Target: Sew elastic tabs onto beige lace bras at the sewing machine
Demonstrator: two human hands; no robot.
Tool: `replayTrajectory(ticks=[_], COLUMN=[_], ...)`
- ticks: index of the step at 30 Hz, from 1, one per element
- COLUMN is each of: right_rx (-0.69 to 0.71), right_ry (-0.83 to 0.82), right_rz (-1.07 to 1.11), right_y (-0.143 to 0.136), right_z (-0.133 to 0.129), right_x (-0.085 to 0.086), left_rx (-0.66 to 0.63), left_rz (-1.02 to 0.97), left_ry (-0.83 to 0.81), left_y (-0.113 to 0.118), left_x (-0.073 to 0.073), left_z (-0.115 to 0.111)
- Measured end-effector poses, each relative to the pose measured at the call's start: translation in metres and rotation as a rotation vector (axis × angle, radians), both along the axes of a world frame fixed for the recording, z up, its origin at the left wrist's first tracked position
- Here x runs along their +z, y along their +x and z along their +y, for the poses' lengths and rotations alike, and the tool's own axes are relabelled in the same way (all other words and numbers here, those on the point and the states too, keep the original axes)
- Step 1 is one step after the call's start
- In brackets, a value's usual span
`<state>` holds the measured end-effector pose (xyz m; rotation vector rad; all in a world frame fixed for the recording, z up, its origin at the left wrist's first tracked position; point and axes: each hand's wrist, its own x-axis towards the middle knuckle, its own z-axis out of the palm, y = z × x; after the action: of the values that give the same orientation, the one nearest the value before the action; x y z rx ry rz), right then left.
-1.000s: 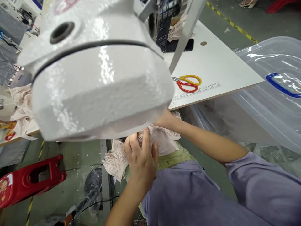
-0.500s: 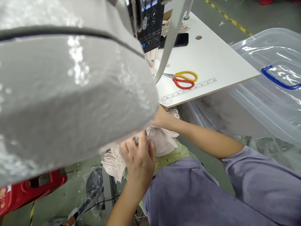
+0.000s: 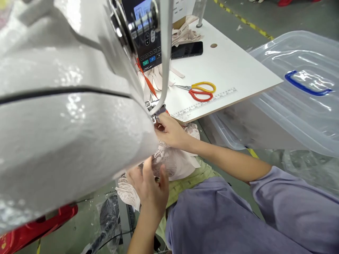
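Observation:
Pale pink lace fabric [image 3: 182, 164] hangs over my lap below the sewing machine [image 3: 79, 130], whose large white head fills the left side. My right hand [image 3: 171, 132] is near the machine's metal foot, its fingers bent together at the lace; the fingertips are partly hidden, so what they grip cannot be made out. My left hand [image 3: 150, 187] is lower, beside the lace, with its thumb and fingers spread apart. Scissors with yellow and red handles [image 3: 202, 91] lie on the white table [image 3: 227, 67], next to a printed ruler scale [image 3: 206, 103].
A black phone [image 3: 188, 49] and fabric strips [image 3: 185, 35] lie behind the scissors, near the control panel [image 3: 148, 38]. Clear plastic bins [image 3: 299, 102] stand at the right of the table. A red plastic object [image 3: 39, 225] is at lower left.
The view has shifted, showing more of the machine's foot area and panel. My right hand, mostly hidden before, now shows by the foot. My left hand's fingers have lifted and spread from the lace.

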<state>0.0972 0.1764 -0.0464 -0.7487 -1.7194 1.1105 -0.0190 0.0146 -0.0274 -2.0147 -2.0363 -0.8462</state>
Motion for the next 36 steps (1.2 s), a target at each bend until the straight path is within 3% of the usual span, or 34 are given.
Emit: replayTrajectory(ticks=[3,8,11,14,19,27,36], right_rx=[-0.045,-0.027,0.003,0.033,0.043,0.024,0.004], right_ry=[-0.101,-0.178,-0.189,-0.167,-0.103,-0.092,-0.17], right_rz=[0.065,0.076,0.055,0.042,-0.011,-0.059,-0.091], right_y=[0.01,0.024,0.028,0.029,0.027,0.026,0.026], right_z=[-0.011,-0.032,-0.043,-0.05,-0.056,-0.059,-0.061], right_x=[-0.009,-0.016,-0.016,-0.014,-0.009,-0.008,-0.002], left_rx=[0.054,0.098,0.105,0.097,0.17,0.114,0.116], left_rz=[-0.261,-0.892,-1.064,-1.195,-1.279,-1.269,-1.227], left_ry=[-0.023,-0.286,-0.327,-0.243,-0.132,-0.086,-0.027], left_y=[-0.014,-0.028,-0.03,-0.028,-0.024,-0.02,-0.022], left_x=[-0.007,-0.016,-0.02,-0.022,-0.018,-0.004,-0.01], left_z=[-0.002,0.004,0.007,0.007,0.006,0.002,-0.001])
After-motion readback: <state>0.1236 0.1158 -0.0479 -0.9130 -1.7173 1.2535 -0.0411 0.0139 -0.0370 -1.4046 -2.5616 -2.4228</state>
